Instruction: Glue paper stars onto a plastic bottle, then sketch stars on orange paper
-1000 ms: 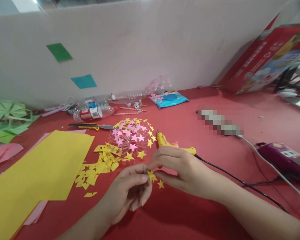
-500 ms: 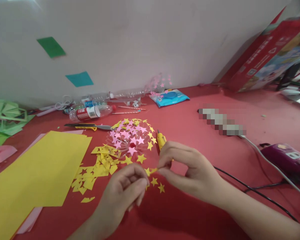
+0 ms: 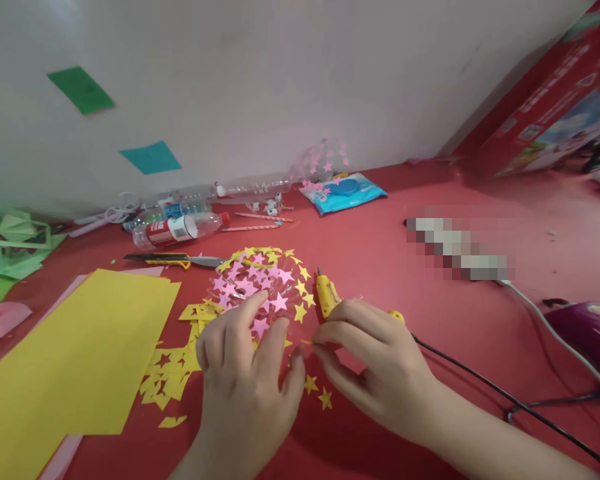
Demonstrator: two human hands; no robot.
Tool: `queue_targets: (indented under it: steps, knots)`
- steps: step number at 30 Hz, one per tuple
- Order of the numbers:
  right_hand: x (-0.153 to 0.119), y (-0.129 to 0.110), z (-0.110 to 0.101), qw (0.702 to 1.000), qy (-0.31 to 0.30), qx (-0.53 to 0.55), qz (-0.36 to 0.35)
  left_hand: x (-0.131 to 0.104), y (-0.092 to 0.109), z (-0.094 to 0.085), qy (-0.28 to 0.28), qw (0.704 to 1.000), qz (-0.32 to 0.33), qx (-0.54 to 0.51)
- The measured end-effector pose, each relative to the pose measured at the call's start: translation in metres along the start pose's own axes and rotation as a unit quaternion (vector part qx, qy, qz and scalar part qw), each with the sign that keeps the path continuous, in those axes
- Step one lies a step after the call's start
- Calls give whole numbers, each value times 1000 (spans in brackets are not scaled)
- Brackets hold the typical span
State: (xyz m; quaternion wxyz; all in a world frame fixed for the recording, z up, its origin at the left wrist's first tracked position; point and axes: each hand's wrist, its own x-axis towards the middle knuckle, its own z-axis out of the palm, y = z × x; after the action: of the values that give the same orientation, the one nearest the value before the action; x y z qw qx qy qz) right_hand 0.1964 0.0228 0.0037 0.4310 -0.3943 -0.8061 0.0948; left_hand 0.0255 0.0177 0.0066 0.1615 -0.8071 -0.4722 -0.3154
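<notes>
Between the thumb and index finger of my right hand point(image 3: 375, 367) is a small yellow paper star point(image 3: 306, 343), seen edge-on. My left hand point(image 3: 247, 373) is spread, fingers apart, over the near edge of a clear plastic piece covered with pink and yellow stars point(image 3: 279, 303); whether the fingertips touch it I cannot tell. Just beyond my right hand lies a yellow hot glue gun point(image 3: 326, 297), its nozzle pointing away. Loose yellow stars point(image 3: 325, 399) lie on the red table below my hands, some hidden by my left hand.
Yellow sheets point(image 3: 90, 353) and star-punched scraps point(image 3: 167, 377) lie on the left. A utility knife point(image 3: 165, 260), plastic bottles point(image 3: 180, 228) and a wipes pack point(image 3: 345, 193) lie farther back. A black cable point(image 3: 470, 367) and a purple device point(image 3: 587, 340) are on the right.
My left hand has opened from its curled pose and reached forward over the starred plastic piece. My right hand keeps its pinch on the star. The view has shifted slightly.
</notes>
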Motion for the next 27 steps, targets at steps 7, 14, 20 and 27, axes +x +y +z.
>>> queue_targets:
  steps: [7, 14, 20, 27]
  knots:
    - [2, 2, 1, 997, -12, -61, -55, 1, -5, 6, 13, 999, 1, -38]
    - [3, 5, 3, 994, -52, -73, -70, -3, -11, 11, 20, 997, 25, -73]
    - [3, 5, 3, 993, -61, -71, -73, -8, -12, 14, 13, 996, 14, -91]
    - [3, 5, 4, 995, -56, -55, -54, -8, -10, 14, -7, 996, 0, -85]
